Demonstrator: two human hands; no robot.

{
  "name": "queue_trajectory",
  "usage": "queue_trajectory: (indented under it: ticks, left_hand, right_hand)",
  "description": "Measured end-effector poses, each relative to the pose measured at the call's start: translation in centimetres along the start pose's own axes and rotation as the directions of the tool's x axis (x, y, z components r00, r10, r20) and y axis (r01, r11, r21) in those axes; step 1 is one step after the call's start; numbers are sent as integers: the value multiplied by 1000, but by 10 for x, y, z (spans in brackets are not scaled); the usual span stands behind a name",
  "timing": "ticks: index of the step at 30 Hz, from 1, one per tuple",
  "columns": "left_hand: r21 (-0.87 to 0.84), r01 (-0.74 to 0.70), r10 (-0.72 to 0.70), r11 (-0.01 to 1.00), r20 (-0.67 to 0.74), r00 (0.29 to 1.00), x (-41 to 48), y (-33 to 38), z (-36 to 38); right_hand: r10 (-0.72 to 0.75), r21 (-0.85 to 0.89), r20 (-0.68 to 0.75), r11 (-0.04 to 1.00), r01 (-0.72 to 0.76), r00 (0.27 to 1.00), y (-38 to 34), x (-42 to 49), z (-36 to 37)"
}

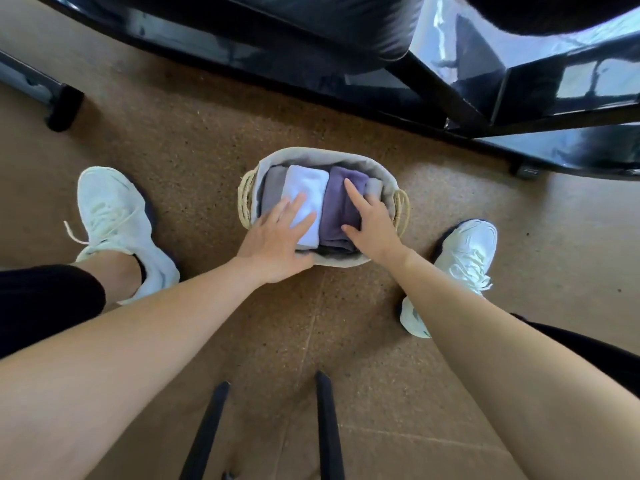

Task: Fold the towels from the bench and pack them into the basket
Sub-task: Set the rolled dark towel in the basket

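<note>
- A small oval woven basket (313,154) with a pale cloth lining sits on the floor between the person's feet, a rope handle at each end.
- Four folded towels stand side by side in it: a grey towel (273,187) at the left end, then a white towel (306,183), a purple towel (337,206), and a sliver of a second grey towel (374,186) at the right end, mostly hidden.
- The left hand (273,242) lies flat, fingers straight and spread, on the near ends of the grey and white towels; its palm covers the basket's near rim.
- The right hand (372,223) rests on the purple towel, index finger straight, thumb spread. Its other fingers dip down by the right-hand towel and are hard to make out; it grips nothing visible.
- White trainers flank the basket: the left shoe (117,220) and the right shoe (465,258), partly hidden behind the right forearm.
- The floor (173,150) is brown and speckled.
- Beyond the basket is a glossy black padded bench (311,29), cut off by the top edge.
- Two dark strips (327,427) cross the bottom edge; what they are is unclear.
</note>
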State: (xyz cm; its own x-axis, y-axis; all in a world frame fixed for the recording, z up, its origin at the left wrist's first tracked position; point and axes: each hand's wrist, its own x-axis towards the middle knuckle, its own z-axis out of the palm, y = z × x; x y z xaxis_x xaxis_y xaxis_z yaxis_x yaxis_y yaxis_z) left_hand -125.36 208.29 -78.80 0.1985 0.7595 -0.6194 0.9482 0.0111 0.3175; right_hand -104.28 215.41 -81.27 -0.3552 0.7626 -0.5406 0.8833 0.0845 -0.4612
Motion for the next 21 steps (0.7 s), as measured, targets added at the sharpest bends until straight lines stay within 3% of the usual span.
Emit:
queue_trajectory:
  ticks: [2, 5, 7, 15, 21]
  left_hand:
    - [-9, 14, -14, 1000, 10, 1000, -1, 3, 2]
    - [-16, 31, -31, 999, 11, 999, -2, 7, 2]
    - [-19, 25, -24, 1000, 5, 1000, -1, 7, 2]
    - [32, -70, 72, 997, -43, 997, 0, -12, 8]
    - [34, -50, 48, 998, 57, 997, -1, -10, -7]
  right_hand:
    - [-8, -297, -96, 955, -21, 995, -7, -6, 3]
    - [-135, -442, -162, 896, 51, 978, -15, -12, 4]
    - [-180, -489, -131, 867, 94, 975, -13, -12, 7]
    - [-79, -564, -19, 824, 54, 997, 4, 7, 16]
    - [-4, -562, 30, 827, 21, 1000, -1, 14, 13]
